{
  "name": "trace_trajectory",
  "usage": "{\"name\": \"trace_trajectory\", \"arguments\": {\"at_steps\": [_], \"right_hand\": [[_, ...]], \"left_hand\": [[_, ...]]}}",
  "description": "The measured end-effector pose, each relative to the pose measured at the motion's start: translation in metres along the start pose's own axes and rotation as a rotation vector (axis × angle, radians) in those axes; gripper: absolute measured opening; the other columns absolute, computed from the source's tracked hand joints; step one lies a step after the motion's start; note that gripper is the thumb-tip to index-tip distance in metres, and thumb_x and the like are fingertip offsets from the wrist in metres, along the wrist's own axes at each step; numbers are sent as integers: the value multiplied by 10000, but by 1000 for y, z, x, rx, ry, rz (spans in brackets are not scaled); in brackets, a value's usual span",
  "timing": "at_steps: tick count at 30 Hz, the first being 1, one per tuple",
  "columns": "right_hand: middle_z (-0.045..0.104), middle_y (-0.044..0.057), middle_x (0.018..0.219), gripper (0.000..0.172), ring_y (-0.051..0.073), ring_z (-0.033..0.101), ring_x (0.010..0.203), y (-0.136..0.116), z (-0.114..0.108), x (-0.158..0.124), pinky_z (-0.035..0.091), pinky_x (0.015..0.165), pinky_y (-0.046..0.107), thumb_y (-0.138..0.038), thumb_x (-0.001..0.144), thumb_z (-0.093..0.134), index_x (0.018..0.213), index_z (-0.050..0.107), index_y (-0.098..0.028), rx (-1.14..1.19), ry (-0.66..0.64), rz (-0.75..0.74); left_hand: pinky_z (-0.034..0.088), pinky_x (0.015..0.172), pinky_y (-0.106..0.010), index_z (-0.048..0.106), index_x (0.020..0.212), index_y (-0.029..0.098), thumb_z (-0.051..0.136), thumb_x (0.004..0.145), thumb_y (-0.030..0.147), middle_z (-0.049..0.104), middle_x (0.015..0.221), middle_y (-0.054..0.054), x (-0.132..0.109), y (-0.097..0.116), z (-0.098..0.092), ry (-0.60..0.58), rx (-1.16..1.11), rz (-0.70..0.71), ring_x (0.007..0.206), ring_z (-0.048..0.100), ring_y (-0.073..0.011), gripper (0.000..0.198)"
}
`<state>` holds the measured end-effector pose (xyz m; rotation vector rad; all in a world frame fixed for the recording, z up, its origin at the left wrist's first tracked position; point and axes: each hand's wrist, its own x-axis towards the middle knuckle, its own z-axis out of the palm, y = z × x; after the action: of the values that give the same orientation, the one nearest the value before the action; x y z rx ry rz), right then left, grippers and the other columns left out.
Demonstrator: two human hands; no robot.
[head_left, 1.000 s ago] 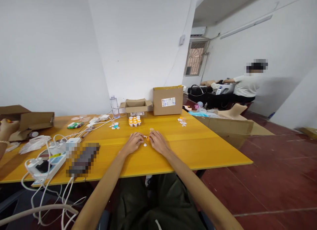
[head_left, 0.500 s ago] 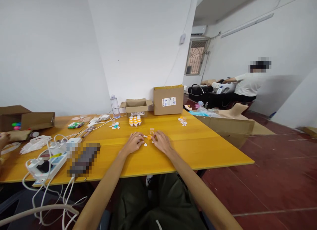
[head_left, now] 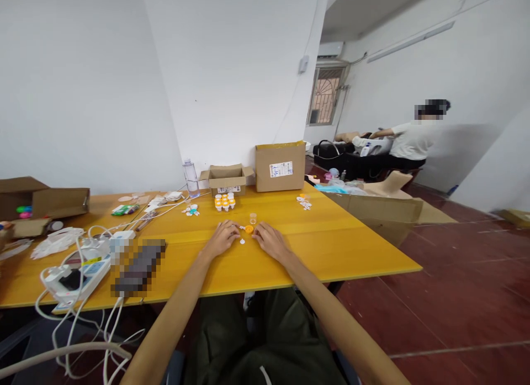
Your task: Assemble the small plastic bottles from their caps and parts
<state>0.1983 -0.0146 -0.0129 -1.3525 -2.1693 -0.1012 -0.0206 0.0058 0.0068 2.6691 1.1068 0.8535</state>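
Though crowded at nine o'clock with a power strip (head_left: 78, 272) and its white cables, leaves bare worktop (head_left: 178, 247) in the middle, probably so that tiny parts stay findable. Further along, at eleven o'clock, a water bottle (head_left: 191, 177) and a small open box (head_left: 226, 178), pushed to the far edge, likely out of the elbows' way. Just in front of that box, a cluster of orange-capped vials (head_left: 224, 201), upright and close together, seemingly grouped as one batch within reach.

Then left hand (head_left: 223, 238), palm down, wrist low on the worktop, forearm coming in from seven o'clock. Fingers curled, tips toward three o'clock, near a small white disc (head_left: 242, 242). Too small to tell whether pinching anything.

Between both hands, at twelve o'clock, an orange cap (head_left: 249, 229) lying flat, with a clear vial (head_left: 253, 218) upright and uncapped just behind it. Set apart, by the look of it, as the pair in work.

Then right hand (head_left: 269, 242), palm down, forearm from five o'clock. Fingers stretched toward nine o'clock, tips just beside the cap, closed on nothing that shows.

At one o'clock a large box (head_left: 280, 165). At two o'clock a person in a white top (head_left: 414, 142), well apart.
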Motion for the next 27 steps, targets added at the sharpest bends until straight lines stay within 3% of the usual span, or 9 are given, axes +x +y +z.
{"name": "trace_trajectory", "arguments": {"at_steps": [12, 16, 22, 27], "right_hand": [[681, 72, 993, 94, 198, 639, 959, -3, 0, -1, 512, 876, 312, -182, 923, 575, 942, 657, -225, -39, 56, -79], [657, 91, 1117, 145, 207, 615, 1040, -7, -3, -1, 498, 924, 338, -193, 931, 564, 1043, 650, -229, -29, 73, -65], [632, 97, 1205, 174, 216, 591, 1096, -9, -3, -1, 484, 964, 375, -202, 944, 525, 1035, 668, -238, -20, 25, -41], [646, 98, 1207, 149, 217, 589, 1102, -8, -2, -1, 470, 980, 376, -210, 943, 527, 990, 667, -228, -17, 33, -45]], "left_hand": [[449, 903, -373, 647, 956, 248, 471, 928, 164, 687, 1034, -46, 3, 0, -1, 130, 3, -116, 1024, 601, -224, 198], [455, 893, -376, 634, 967, 251, 450, 899, 116, 684, 1011, -46, 3, -3, -4, 164, 24, -144, 1024, 596, -234, 238], [448, 893, -387, 631, 962, 252, 452, 848, 64, 682, 1029, -47, 0, -4, -8, 143, 68, -121, 1025, 592, -240, 283], [436, 926, -375, 624, 965, 253, 488, 884, 136, 678, 1066, -40, -3, -2, -11, 82, 82, -60, 1040, 592, -230, 197]]}}
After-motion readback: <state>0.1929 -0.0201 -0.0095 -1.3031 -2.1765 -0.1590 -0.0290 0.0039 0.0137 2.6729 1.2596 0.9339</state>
